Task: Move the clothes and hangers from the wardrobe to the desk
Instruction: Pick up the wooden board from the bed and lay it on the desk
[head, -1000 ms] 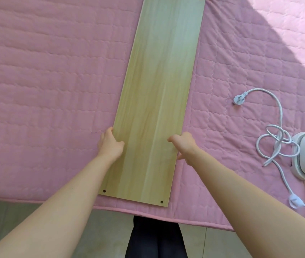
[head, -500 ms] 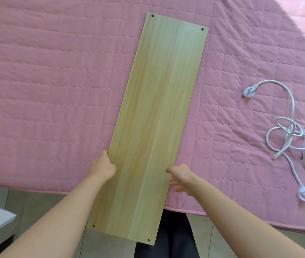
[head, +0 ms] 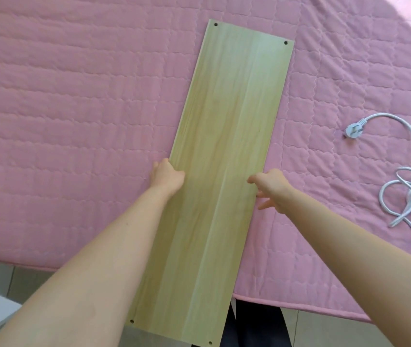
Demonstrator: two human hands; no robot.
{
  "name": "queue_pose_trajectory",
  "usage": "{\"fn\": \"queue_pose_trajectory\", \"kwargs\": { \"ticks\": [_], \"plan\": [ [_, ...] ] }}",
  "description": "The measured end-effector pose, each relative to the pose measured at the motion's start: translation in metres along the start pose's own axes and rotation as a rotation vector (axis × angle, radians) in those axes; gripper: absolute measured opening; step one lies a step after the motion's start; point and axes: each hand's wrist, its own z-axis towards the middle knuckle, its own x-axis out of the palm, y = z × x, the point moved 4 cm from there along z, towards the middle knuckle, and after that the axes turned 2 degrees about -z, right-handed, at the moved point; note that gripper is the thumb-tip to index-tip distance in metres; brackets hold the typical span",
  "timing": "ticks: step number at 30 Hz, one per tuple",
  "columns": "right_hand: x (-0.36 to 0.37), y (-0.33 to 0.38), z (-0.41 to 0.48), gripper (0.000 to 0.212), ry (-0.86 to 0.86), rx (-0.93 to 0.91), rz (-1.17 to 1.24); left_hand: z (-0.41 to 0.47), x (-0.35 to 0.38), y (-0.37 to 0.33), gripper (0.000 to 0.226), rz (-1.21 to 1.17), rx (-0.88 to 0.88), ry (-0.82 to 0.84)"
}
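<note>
head | left hand (head: 165, 175) and right hand (head: 272, 187) clamp long edges of long pale wooden board (head: 224, 146), half over pink quilted bed (head: 74, 121) | clothes, hangers: not visible | risk: overhanging end tips, thumb-only grip slips

Both forearms were bare from the bottom corners of the frame to the wrists, with no sleeve, watch, bracelet or ring to be seen on either. The left hand (head: 166, 175), at about nine o'clock from the frame's centre, and the right hand (head: 271, 185), at about three o'clock, wore no gloves. At six o'clock, between the arms, a strip of dark, near-black clothing (head: 252, 324) covered the person's lower body, its cut too hidden to tell.
</note>
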Motion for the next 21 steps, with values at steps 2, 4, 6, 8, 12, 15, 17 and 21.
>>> {"fn": "queue_pose_trajectory", "kwargs": {
  "ticks": [2,4,6,8,12,15,17,21],
  "plan": [
    [0.004,-0.003,-0.005,0.035,-0.009,0.004,0.014,-0.003,0.001,0.008,0.061,-0.011,0.004,-0.011],
    [0.009,-0.008,-0.009,0.037,0.010,0.025,0.059,-0.004,-0.002,0.017,0.060,-0.067,-0.004,-0.004],
    [0.018,-0.016,-0.017,0.040,0.034,0.059,0.086,-0.007,-0.006,0.029,0.057,-0.095,-0.039,0.012],
    [0.030,-0.027,-0.023,0.038,0.057,0.079,0.107,-0.011,-0.010,0.042,0.056,-0.083,-0.070,0.016],
    [0.051,-0.044,-0.036,0.041,0.109,0.111,0.171,-0.025,-0.020,0.058,0.043,-0.106,-0.068,-0.010],
    [0.060,-0.049,-0.044,0.034,0.131,0.081,0.114,-0.040,-0.028,0.061,0.032,-0.212,-0.065,-0.065],
    [0.059,-0.042,-0.055,0.012,0.133,0.004,-0.020,-0.051,-0.031,0.059,0.028,-0.283,-0.040,-0.105],
    [0.046,-0.012,-0.083,0.044,0.138,-0.220,-0.442,-0.081,-0.039,0.049,0.024,-0.362,0.017,-0.184]
  ]
}}
